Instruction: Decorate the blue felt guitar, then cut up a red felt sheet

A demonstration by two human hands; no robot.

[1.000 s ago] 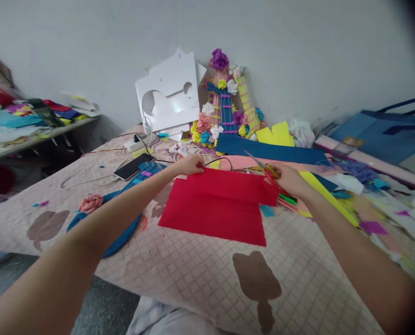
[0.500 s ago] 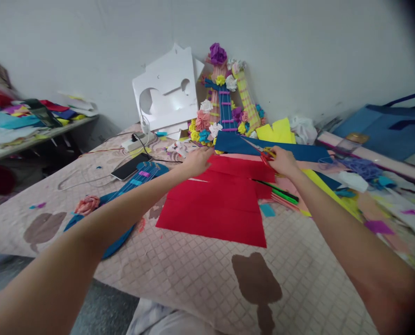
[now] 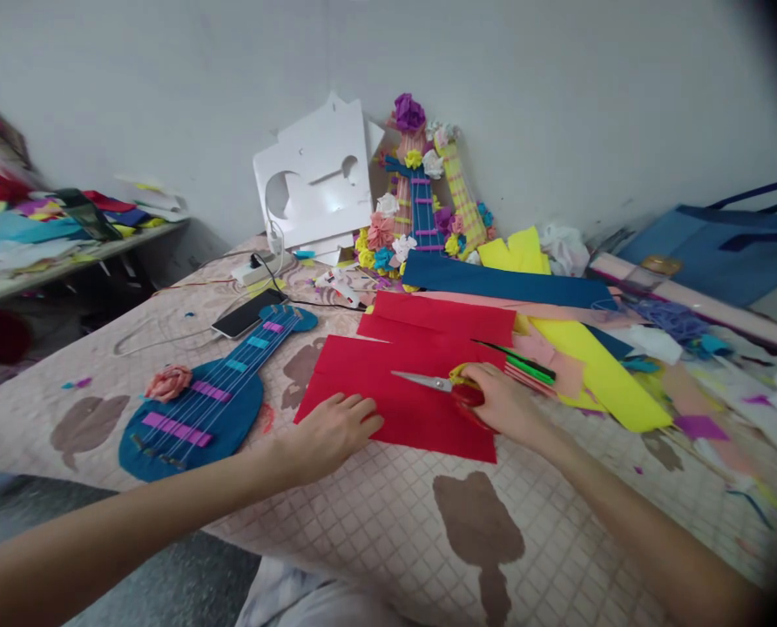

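Observation:
My right hand [image 3: 503,402] is closed around the red and yellow handles of a pair of scissors [image 3: 431,380]. Their metal blades look closed and point left over a sheet of red crepe paper [image 3: 388,392]. My left hand [image 3: 337,428] rests on the lower left part of that sheet, fingers laid forward on it with nothing visible in them. Behind the sheet lies another red piece [image 3: 441,315], a narrow slit showing between the two. To the left is a blue paper guitar [image 3: 199,405] with purple strips, strings and a pink paper flower [image 3: 165,381].
Green and black pens [image 3: 532,366] lie right of the red paper, beside yellow paper [image 3: 604,374] and scraps. A blue strip [image 3: 506,279] stretches behind. At the wall stand flower-trimmed paper guitars [image 3: 422,205] and a white cut-out board [image 3: 323,183]. A phone [image 3: 248,313] lies left.
Both hands have come back toward me from the far side of the red paper. The scissors moved with my right hand, from over the blue strip to above the near red sheet.

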